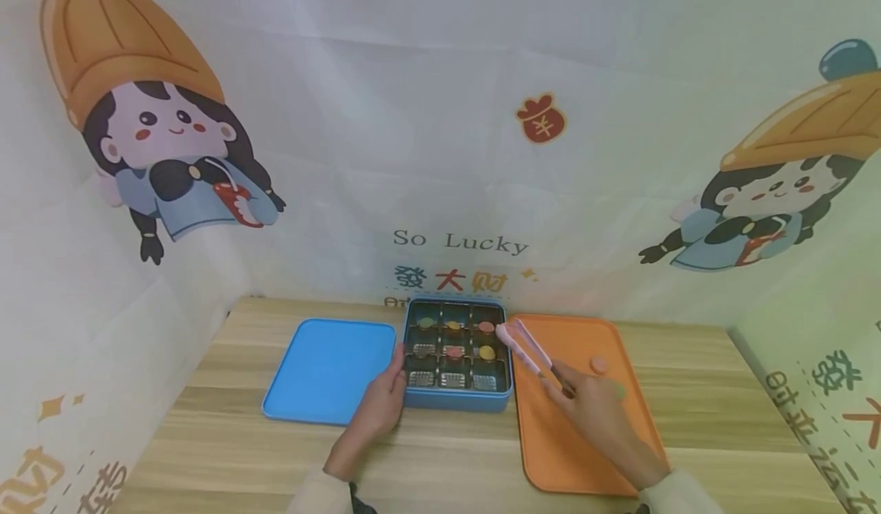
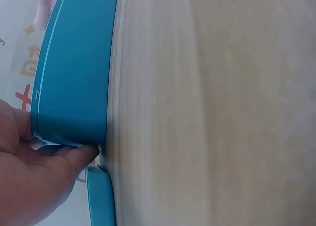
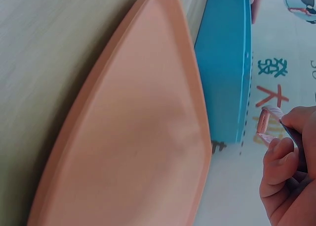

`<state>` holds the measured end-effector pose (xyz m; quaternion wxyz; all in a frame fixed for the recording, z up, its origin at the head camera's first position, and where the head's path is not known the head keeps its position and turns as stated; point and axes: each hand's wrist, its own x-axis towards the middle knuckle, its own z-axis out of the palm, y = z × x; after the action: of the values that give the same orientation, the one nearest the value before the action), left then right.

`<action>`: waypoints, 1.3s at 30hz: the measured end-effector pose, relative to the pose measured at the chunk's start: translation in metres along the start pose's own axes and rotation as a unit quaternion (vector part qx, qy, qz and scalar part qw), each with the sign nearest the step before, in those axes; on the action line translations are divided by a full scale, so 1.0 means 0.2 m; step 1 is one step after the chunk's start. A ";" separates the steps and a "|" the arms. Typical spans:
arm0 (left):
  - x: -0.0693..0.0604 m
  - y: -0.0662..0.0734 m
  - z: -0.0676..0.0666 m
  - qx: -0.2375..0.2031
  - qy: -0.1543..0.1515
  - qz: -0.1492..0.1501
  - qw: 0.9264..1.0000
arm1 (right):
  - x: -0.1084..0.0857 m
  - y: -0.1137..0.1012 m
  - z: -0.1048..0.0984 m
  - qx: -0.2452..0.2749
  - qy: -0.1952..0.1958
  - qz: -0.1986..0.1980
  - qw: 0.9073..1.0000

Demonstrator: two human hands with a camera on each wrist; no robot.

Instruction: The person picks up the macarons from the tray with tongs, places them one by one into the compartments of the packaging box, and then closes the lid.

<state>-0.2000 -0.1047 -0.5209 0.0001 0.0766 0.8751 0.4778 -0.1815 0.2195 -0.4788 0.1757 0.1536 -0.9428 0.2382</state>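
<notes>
Sleeves (image 1: 688, 491) of pale colour are nearest, and from them two bare hands reach over the wooden worktop (image 1: 440, 460). The right hand (image 1: 593, 405) is above the orange tray (image 1: 551, 453), its forearm slanting forward and to the left; its thumb and fingers pinch the pink tongs (image 1: 518, 349), whose long axis points away and leftward, so that the tips are about at the right rim of the blue box (image 1: 457, 401). The box therefore lies to the left of these fingers. A reddish piece (image 3: 263, 121) seems to be between the tips, but I cannot tell it surely. The left hand (image 1: 381, 401) is the nearer one to the box, touching it: thumb at the rim, other fingers bent against the left wall. Beside this hand lies the blue lid (image 1: 330, 372). In the box, two discs are in the middle row and three in the far row; on the tray, a pink disc (image 1: 598, 364) and a partly covered green disc (image 1: 620, 390). Behind hangs printed cloth (image 1: 447, 116).
</notes>
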 end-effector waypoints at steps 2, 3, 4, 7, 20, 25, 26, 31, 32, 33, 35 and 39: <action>0.00 0.00 0.00 -0.001 0.000 0.001 1.000 | 0.01 -0.03 0.01 0.019 -0.014 0.012 1.000; 0.00 0.00 0.00 -0.001 0.000 0.001 1.000 | 0.02 -0.04 0.02 0.029 -0.018 0.017 0.999; 0.00 0.00 0.00 -0.001 0.000 0.001 1.000 | 0.02 -0.05 0.03 0.033 -0.020 0.017 0.999; 0.00 0.01 0.00 -0.002 0.000 0.000 1.000 | 0.04 -0.07 0.06 0.045 -0.028 0.024 0.998; 0.00 0.00 0.00 0.004 0.002 0.002 1.000 | 0.09 -0.14 0.12 0.046 -0.036 0.010 0.998; 0.01 0.00 0.00 0.002 0.004 0.004 1.000 | 0.10 -0.17 0.14 0.049 -0.043 -0.002 0.998; 0.01 0.00 0.00 0.003 0.004 0.005 1.000 | 0.10 -0.18 0.15 0.049 -0.042 -0.007 0.998; 0.00 0.00 0.00 0.001 0.004 0.001 1.000 | 0.10 -0.21 0.18 0.055 -0.050 -0.017 0.997; 0.00 0.00 0.00 0.002 0.004 0.003 1.000 | 0.10 -0.21 0.18 0.057 -0.052 -0.017 0.997; 0.00 0.00 0.00 0.003 0.004 0.004 1.000 | 0.10 -0.21 0.19 0.057 -0.054 -0.018 0.997; 0.00 -0.01 0.00 0.005 0.005 0.006 1.000 | 0.10 -0.22 0.20 0.054 -0.056 -0.019 0.997; 0.00 -0.01 0.00 0.007 0.007 0.009 1.000 | 0.11 -0.25 0.22 0.046 -0.054 -0.031 0.997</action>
<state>-0.2009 -0.1047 -0.5227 -0.0112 0.0810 0.8776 0.4723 -0.1936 0.1519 -0.4863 0.1247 0.2033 -0.9338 0.2667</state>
